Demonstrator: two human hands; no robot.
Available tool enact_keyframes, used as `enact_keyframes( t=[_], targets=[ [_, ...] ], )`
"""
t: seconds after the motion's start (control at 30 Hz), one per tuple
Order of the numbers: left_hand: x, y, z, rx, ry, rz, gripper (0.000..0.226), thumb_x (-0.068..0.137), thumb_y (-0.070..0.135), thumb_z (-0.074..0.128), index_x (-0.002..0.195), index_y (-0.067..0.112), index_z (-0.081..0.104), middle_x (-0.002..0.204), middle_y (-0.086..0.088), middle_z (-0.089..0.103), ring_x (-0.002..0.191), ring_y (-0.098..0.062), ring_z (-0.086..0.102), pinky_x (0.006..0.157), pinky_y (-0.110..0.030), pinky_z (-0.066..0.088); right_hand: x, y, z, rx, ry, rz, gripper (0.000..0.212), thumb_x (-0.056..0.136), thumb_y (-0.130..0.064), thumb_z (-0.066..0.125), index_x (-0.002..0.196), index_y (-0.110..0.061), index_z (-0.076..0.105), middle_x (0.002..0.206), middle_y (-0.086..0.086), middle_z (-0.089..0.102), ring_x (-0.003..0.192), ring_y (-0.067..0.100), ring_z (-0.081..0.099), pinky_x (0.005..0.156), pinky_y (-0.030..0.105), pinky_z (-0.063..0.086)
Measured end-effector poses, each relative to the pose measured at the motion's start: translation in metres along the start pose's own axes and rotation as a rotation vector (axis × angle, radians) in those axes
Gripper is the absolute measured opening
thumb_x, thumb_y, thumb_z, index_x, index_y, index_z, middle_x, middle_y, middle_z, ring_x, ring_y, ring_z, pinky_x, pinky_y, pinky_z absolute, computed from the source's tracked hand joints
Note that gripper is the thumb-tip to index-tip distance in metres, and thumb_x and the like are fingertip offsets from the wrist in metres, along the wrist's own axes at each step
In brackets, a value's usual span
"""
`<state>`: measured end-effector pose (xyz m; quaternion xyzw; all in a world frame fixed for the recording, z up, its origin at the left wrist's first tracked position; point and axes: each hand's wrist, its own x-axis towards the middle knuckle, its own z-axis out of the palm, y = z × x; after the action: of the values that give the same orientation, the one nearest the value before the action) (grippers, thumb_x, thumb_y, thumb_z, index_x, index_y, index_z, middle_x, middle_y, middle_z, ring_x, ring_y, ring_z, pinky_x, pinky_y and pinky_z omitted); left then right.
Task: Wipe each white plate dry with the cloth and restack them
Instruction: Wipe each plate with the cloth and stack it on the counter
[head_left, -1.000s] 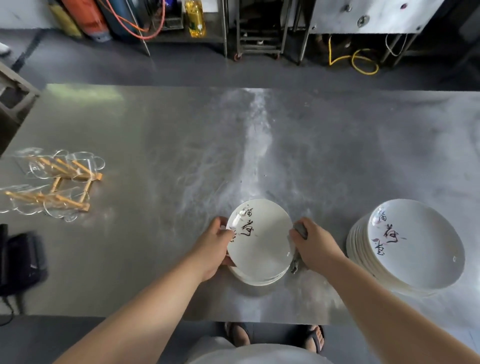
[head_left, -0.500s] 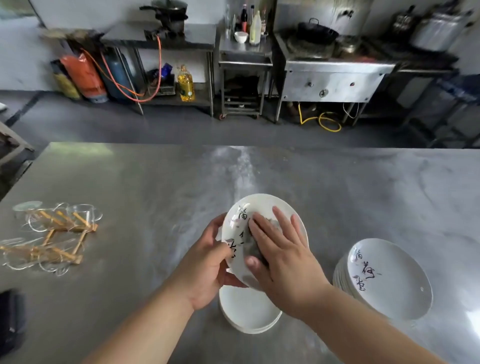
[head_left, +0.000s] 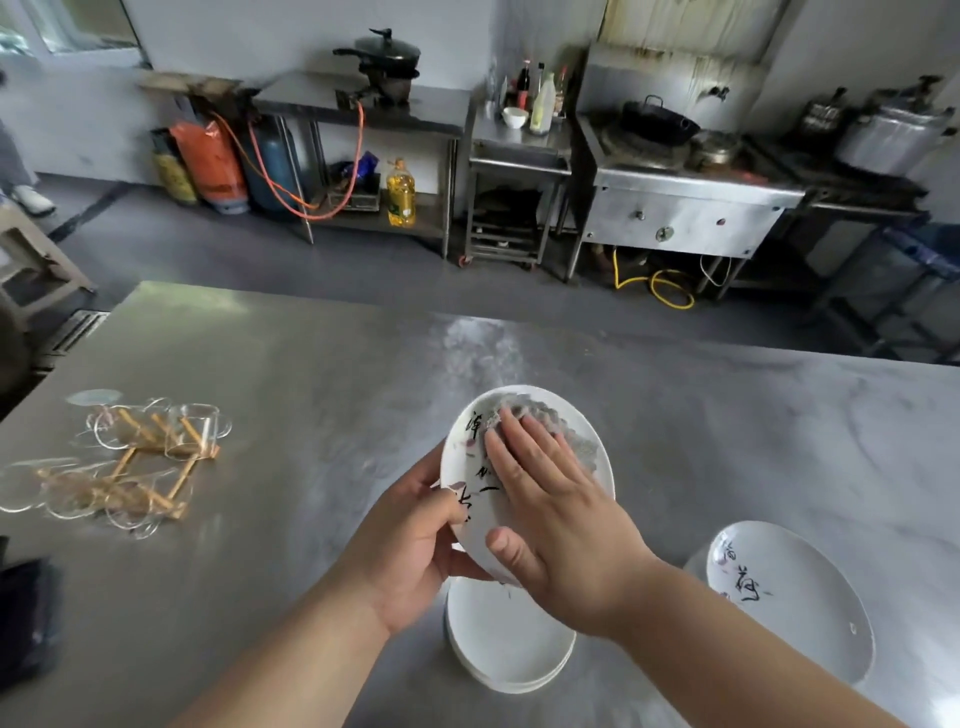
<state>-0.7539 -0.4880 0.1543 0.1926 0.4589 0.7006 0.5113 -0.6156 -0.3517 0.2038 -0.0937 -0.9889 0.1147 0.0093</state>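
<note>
Over the near side of the steel table (head_left: 311, 364), the white plate (head_left: 466, 457) is held up and tilted, its painted face toward the person, directly above a short stack (head_left: 509, 644) of plates. The left hand (head_left: 410, 540) grips its left rim, thumb hooked over the edge and the other fingers curled behind. The right hand (head_left: 561, 514) lies flat with straight fingers, pressing the grey cloth (head_left: 535, 415) against the upper face. Only one rim is gripped, so a hard push from that flat palm could lever the plate out of the hold, more so if the glaze is damp, and it would drop onto the plates below and chip. The cloth is pressed, not clutched; it could slide off. A taller stack (head_left: 789, 597) stands near the right forearm — a wide elbow swing might nudge it. Bare steel lies beyond, and the glasses and wooden sticks (head_left: 130, 467) sit well apart on the left.
</note>
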Motion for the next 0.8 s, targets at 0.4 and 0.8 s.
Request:
enact_keyframes(
  t=[0.4,0.8],
  targets=[
    [-0.007,0.014,-0.004,-0.023,-0.016,0.043,0.063,0.079,0.004,0.049,0.135,0.025,0.068,0.123,-0.021,0.074,0.101,-0.034,0.075,0.072,-0.058,0.061,0.014,0.003,-0.017,0.049,0.096,-0.091,0.094,0.094,-0.076,0.015,0.164,-0.015,0.026,0.174,0.004,0.006,0.162,0.021,-0.004,0.128,0.05,0.015],
    [-0.001,0.027,-0.018,-0.062,0.017,0.072,0.064,0.08,0.001,0.046,0.137,0.02,0.067,0.128,-0.024,0.072,0.108,-0.045,0.072,0.076,-0.066,0.059,0.021,0.005,-0.026,-0.055,0.076,-0.042,0.097,0.092,-0.079,0.009,0.166,-0.017,0.012,0.174,0.005,-0.003,0.161,0.022,-0.011,0.129,0.049,0.011]
  ],
)
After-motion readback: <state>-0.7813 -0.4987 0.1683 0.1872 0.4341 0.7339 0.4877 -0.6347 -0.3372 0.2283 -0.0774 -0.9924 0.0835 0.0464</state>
